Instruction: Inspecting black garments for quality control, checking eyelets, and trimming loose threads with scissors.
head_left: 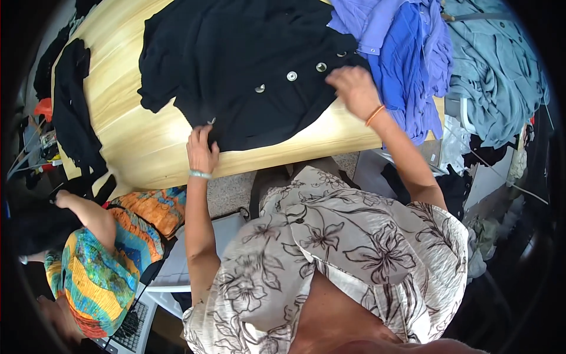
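Note:
A black short-sleeved garment (236, 76) lies spread on the table, with a slanting row of large, shiny round buttons (292, 76) along its near part. My left hand (202, 154) rests at its near-left corner, fingers stretched onto the cloth and thumb apart, beside a small pale object (211, 120) too small to make out. Over the garment's right edge is my right hand (356, 94), close to the buttons at that end. Its fingers are slightly bent and apart, a little blurred, and no object shows in them.
Blue and purple garments (407, 65) are heaped at the table's right end, with grey-green clothing (495, 65) beyond. Another black garment (73, 106) lies along the left edge of the wooden table (135, 153). A co-worker in a colourful patterned top (106, 271) is at the lower left.

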The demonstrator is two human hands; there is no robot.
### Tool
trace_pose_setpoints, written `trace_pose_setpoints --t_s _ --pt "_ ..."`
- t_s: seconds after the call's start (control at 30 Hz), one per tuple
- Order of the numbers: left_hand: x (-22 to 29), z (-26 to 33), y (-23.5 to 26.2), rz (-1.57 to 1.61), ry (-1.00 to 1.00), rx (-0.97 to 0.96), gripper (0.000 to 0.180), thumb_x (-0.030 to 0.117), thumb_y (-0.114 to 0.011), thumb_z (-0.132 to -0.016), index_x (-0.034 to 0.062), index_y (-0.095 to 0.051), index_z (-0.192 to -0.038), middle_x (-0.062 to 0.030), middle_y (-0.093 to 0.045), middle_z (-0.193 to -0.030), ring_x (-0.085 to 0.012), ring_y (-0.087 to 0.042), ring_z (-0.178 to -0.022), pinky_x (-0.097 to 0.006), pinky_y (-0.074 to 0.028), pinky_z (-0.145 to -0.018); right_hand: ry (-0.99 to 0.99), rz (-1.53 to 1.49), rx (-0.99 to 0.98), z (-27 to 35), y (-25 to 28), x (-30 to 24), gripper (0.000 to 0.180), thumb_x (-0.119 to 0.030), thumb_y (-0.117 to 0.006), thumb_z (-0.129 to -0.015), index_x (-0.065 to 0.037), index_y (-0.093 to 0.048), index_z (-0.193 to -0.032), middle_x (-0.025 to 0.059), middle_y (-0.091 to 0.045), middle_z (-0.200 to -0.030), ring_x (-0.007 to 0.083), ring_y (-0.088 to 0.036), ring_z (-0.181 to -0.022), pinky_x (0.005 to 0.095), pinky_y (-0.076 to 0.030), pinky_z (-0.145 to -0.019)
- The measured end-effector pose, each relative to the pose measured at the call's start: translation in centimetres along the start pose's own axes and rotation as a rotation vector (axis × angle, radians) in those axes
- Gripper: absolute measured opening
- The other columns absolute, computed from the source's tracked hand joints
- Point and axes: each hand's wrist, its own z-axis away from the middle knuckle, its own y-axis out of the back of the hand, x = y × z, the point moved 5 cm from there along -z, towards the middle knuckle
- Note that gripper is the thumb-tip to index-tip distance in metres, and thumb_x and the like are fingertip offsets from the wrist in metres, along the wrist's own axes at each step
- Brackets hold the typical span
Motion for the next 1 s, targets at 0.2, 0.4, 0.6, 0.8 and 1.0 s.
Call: trace_pose_setpoints --t_s 0.2,0.4,0.6,0.8,1.0 --pt "1.6 2.3 -1.2 -0.161 -0.064 -0.052 0.052 0.009 -0.063 -0.065 0.0120 -0.056 -0.116 -0.0142 -0.047 -0.126 -0.0339 -0.043 -0.118 -0.047 -0.036 -0.094 -0.001 -0.202 -0.143 2.2 -4.0 -3.4 0.034 -0.015 -0.068 -0.071 -0.013 -0.062 -0.104 0.0052 -0.056 -0.107 0.0242 -0.049 -0.107 0.0433 -0.032 -0.101" --pt "1.0 2.8 -2.9 -0.273 -0.139 -0.072 0.049 0.005 -0.059 -0.065 0.0089 -0.057 -0.114 -0.0122 -0.050 -0.116 -0.0299 -0.047 -0.109 -0.044 -0.035 -0.095 0.060 -0.364 -0.281 4.2 -4.1 -1.6 0.016 -0.012 -0.062 -0.074 -0.010 -0.060 -0.090 0.0052 -0.054 -0.090 0.0233 -0.054 -0.089 0.0363 -0.041 -0.081" --pt "1.1 2.9 -3.5 -0.267 -0.285 0.014 0.038 0.005 -0.058 -0.064 0.0060 -0.060 -0.103 -0.0104 -0.056 -0.103 -0.0286 -0.051 -0.103 -0.043 -0.038 -0.091 -0.113 -0.479 -0.086 6.4 0.8 -0.2 0.019 -0.008 -0.055 -0.072 -0.007 -0.059 -0.091 0.0116 -0.059 -0.086 0.0277 -0.056 -0.087 0.0380 -0.040 -0.082" --pt "4.3 1.6 -2.6 0.185 -0.145 -0.247 0.020 0.008 -0.060 -0.069 0.0015 -0.062 -0.088 -0.0125 -0.059 -0.088 -0.0320 -0.055 -0.090 -0.042 -0.043 -0.085 -0.258 -0.542 -0.014 7.6 4.2 4.2 0.018 -0.007 -0.053 -0.073 -0.006 -0.063 -0.089 0.0118 -0.061 -0.073 0.0308 -0.056 -0.068 0.0391 -0.043 -0.073" --pt "6.4 1.5 -4.4 0.739 0.222 -0.247 0.022 0.011 -0.072 -0.078 -0.0027 -0.062 -0.092 -0.0076 -0.065 -0.079 -0.0109 -0.059 -0.075 -0.026 -0.048 -0.069 -0.328 -0.070 0.018 5.8 6.8 9.7 0.020 -0.011 -0.057 -0.079 -0.010 -0.065 -0.097 0.0084 -0.062 -0.083 0.0263 -0.058 -0.078 0.0381 -0.043 -0.070"
